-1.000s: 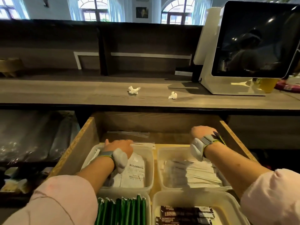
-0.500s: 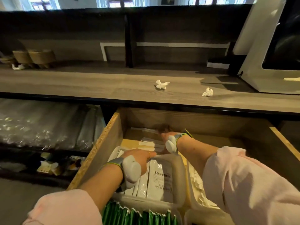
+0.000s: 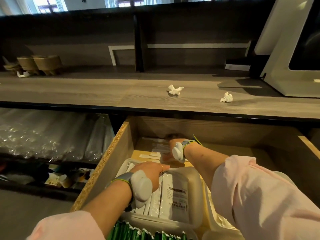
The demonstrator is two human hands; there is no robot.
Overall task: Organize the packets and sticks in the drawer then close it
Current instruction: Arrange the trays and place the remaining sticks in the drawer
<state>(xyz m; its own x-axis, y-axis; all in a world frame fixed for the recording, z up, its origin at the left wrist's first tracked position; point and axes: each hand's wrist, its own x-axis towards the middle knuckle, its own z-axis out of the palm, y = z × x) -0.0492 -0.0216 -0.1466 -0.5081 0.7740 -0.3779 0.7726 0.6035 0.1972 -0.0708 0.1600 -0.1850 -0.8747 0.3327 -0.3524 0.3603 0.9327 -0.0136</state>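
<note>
The wooden drawer [image 3: 110,163] is pulled out below the counter. Inside it a white tub [image 3: 197,196] holds white printed packets [image 3: 176,194], and green sticks [image 3: 138,232] fill the tub in front of it. My left hand [image 3: 149,172] lies on the white tub's far rim, fingers curled over the edge. Loose white sticks [image 3: 155,149] are scattered on the drawer floor at the back. My right hand [image 3: 173,143] reaches down onto them, its fingers hidden. A second tub [image 3: 213,213] with white sticks is mostly covered by my right arm.
Two crumpled tissues [image 3: 174,90] [image 3: 226,97] lie on the counter [image 3: 86,94] above the drawer. A white screen terminal [image 3: 290,66] stands at the right. Plastic-wrapped stock [image 3: 52,134] fills the open shelf on the left. Wicker holders [image 3: 39,64] sit at the far left.
My right hand moved from the right tub's far rim across to the loose sticks at the drawer's back left. My view swung left and down. My left hand stayed on the tub.
</note>
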